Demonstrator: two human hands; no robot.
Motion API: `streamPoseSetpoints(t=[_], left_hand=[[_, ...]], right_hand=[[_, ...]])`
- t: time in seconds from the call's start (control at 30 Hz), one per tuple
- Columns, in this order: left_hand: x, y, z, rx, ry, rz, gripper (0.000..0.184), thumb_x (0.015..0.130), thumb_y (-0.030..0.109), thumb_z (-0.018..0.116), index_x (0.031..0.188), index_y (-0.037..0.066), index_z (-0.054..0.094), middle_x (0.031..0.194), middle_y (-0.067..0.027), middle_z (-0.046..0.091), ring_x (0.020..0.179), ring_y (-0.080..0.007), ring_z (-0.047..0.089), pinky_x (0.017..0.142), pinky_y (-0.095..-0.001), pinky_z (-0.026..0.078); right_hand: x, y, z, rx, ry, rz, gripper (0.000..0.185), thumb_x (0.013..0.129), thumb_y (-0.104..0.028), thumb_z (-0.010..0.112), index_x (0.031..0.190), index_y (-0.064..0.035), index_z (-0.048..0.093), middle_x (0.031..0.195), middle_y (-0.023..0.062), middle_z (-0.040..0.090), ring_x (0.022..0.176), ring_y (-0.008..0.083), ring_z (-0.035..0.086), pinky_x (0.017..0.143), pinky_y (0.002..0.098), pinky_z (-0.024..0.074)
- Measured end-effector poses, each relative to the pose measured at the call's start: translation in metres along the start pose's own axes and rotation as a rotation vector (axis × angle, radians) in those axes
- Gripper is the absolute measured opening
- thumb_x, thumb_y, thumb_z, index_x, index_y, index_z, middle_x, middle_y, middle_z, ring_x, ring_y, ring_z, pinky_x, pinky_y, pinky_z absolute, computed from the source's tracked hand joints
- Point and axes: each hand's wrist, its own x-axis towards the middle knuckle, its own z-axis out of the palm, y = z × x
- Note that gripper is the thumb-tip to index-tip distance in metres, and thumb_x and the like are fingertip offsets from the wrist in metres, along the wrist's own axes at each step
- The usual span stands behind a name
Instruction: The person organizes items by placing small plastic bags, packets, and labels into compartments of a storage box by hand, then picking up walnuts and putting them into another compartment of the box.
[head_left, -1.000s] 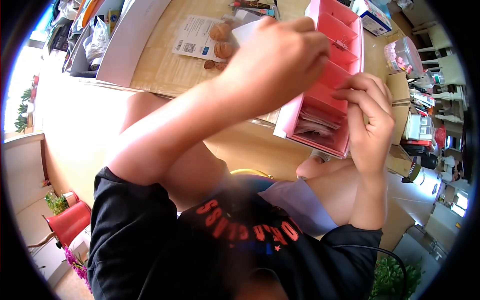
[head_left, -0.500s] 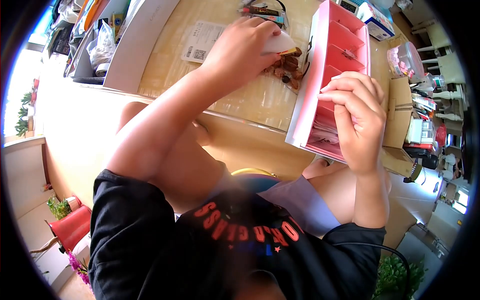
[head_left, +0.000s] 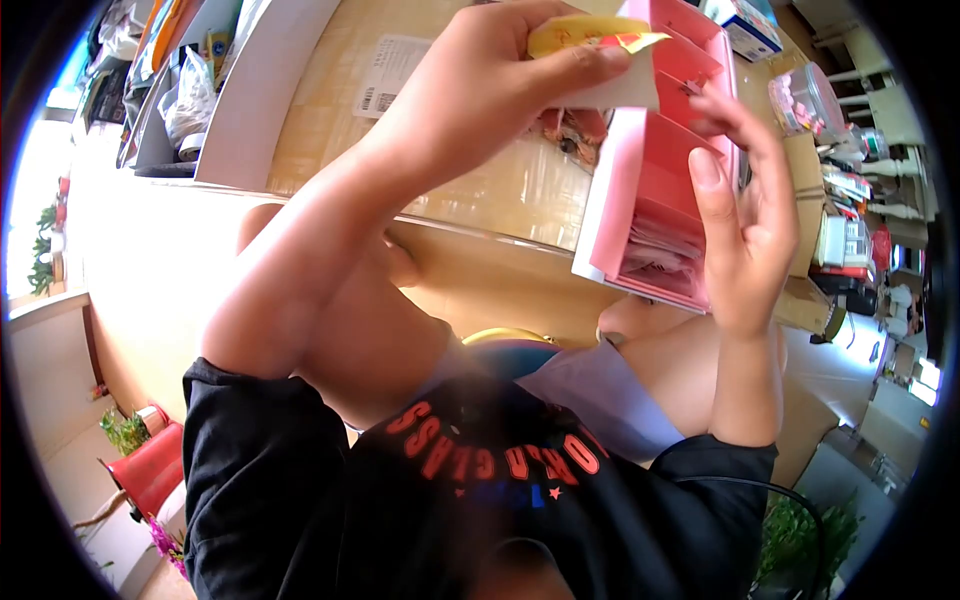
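- The left hand (head_left: 485,75) grips a yellow-and-white packet (head_left: 572,38) between thumb and fingers.
- This packet is above the table (head_left: 490,200), overlapping in view the edge of the pink compartment box (head_left: 672,165); I cannot tell if they touch.
- The right hand (head_left: 748,235) is near the box, its thumb apart from the bent fingers.
- Thin packets (head_left: 660,250) lie in the nearest compartment.

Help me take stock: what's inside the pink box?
The pink box shows pale packets in its nearest compartment and a small dark item farther back. The right hand and yellow item hide other parts.
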Motion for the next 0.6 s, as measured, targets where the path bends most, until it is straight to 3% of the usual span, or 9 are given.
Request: streamPoseSetpoints(t=[0.03, 0.1, 0.13, 0.2, 0.3, 0.33, 0.43, 0.47, 0.6], left_hand=[[-0.001, 0.008, 0.013, -0.003, 0.013, -0.067, 0.035, 0.100, 0.020, 0.066, 0.124, -0.005, 0.064, 0.090, -0.0054, 0.073, 0.087, -0.0170, 0.071, 0.079, -0.0313, 0.053], [-0.006, -0.014, 0.019, -0.037, -0.072, 0.167, 0.040, 0.098, 0.036, 0.072, 0.111, -0.002, 0.072, 0.081, -0.0061, 0.071, 0.073, -0.0175, 0.068, 0.066, -0.0313, 0.053], [-0.006, -0.017, 0.021, 0.071, -0.112, 0.231, 0.047, 0.102, 0.040, 0.068, 0.118, -0.004, 0.071, 0.082, -0.0031, 0.070, 0.073, -0.0063, 0.062, 0.063, -0.0257, 0.049], [-0.010, -0.012, 0.030, 0.047, -0.185, 0.165, 0.044, 0.100, 0.037, 0.070, 0.118, -0.003, 0.071, 0.086, -0.0054, 0.072, 0.076, -0.0070, 0.062, 0.067, -0.0258, 0.050], [-0.008, -0.016, 0.042, 0.083, -0.166, 0.268, 0.042, 0.097, 0.032, 0.074, 0.120, -0.003, 0.071, 0.091, -0.0071, 0.074, 0.082, -0.0087, 0.065, 0.075, -0.0275, 0.052], [-0.006, -0.018, 0.045, 0.114, -0.141, 0.331, 0.042, 0.096, 0.031, 0.076, 0.120, -0.003, 0.071, 0.093, -0.0075, 0.074, 0.084, -0.0092, 0.066, 0.077, -0.0281, 0.052], [-0.008, -0.010, 0.048, 0.040, -0.187, 0.159, 0.042, 0.092, 0.027, 0.079, 0.121, -0.002, 0.071, 0.099, -0.0087, 0.075, 0.089, -0.0113, 0.068, 0.082, -0.0294, 0.053], [-0.006, -0.013, 0.050, 0.017, -0.203, 0.157, 0.043, 0.090, 0.027, 0.080, 0.120, -0.004, 0.071, 0.100, -0.0081, 0.075, 0.088, -0.0127, 0.068, 0.082, -0.0289, 0.053], [-0.009, -0.003, 0.061, -0.012, -0.276, 0.035, 0.040, 0.100, 0.022, 0.068, 0.129, -0.005, 0.066, 0.116, -0.0070, 0.072, 0.107, -0.0120, 0.067, 0.090, -0.0272, 0.053]], right_hand=[[0.000, -0.001, -0.002, 0.056, 0.025, 0.033, 0.039, 0.098, -0.011, 0.069, 0.134, 0.0017, 0.059, 0.122, 0.0114, 0.066, 0.113, 0.0194, 0.062, 0.102, 0.0343, 0.0477], [-0.002, 0.002, -0.006, 0.195, 0.044, 0.124, 0.042, 0.097, -0.009, 0.069, 0.136, 0.0016, 0.057, 0.121, 0.0105, 0.066, 0.112, 0.0179, 0.062, 0.101, 0.0337, 0.0476], [-0.002, 0.000, -0.010, 0.231, 0.025, 0.178, 0.042, 0.097, -0.007, 0.068, 0.136, 0.0015, 0.057, 0.121, 0.0104, 0.066, 0.112, 0.0175, 0.062, 0.101, 0.0335, 0.0472], [-0.002, -0.006, -0.017, 0.307, -0.015, 0.288, 0.042, 0.095, -0.002, 0.067, 0.136, 0.0012, 0.056, 0.121, 0.0102, 0.066, 0.112, 0.0167, 0.062, 0.102, 0.0332, 0.0466], [-0.009, 0.003, -0.019, 0.283, 0.071, 0.171, 0.039, 0.092, 0.004, 0.066, 0.130, 0.0001, 0.058, 0.121, 0.0083, 0.065, 0.114, 0.0158, 0.061, 0.102, 0.0339, 0.0461], [-0.010, 0.011, -0.019, 0.296, 0.115, 0.053, 0.032, 0.089, 0.008, 0.066, 0.119, -0.0015, 0.061, 0.120, 0.0088, 0.064, 0.114, 0.0180, 0.061, 0.102, 0.0347, 0.0463], [-0.011, 0.021, -0.029, 0.073, 0.106, -0.224, 0.028, 0.087, 0.008, 0.067, 0.113, -0.0023, 0.062, 0.118, 0.0113, 0.064, 0.113, 0.0222, 0.061, 0.101, 0.0356, 0.0464], [-0.013, 0.021, -0.033, 0.006, 0.094, -0.245, 0.027, 0.085, 0.008, 0.067, 0.110, -0.0016, 0.062, 0.118, 0.0144, 0.064, 0.111, 0.0270, 0.062, 0.101, 0.0366, 0.0465], [-0.022, 0.022, -0.046, -0.052, 0.124, -0.293, 0.024, 0.083, 0.009, 0.068, 0.105, -0.0009, 0.066, 0.117, 0.0154, 0.064, 0.110, 0.0277, 0.062, 0.098, 0.0376, 0.0483]])
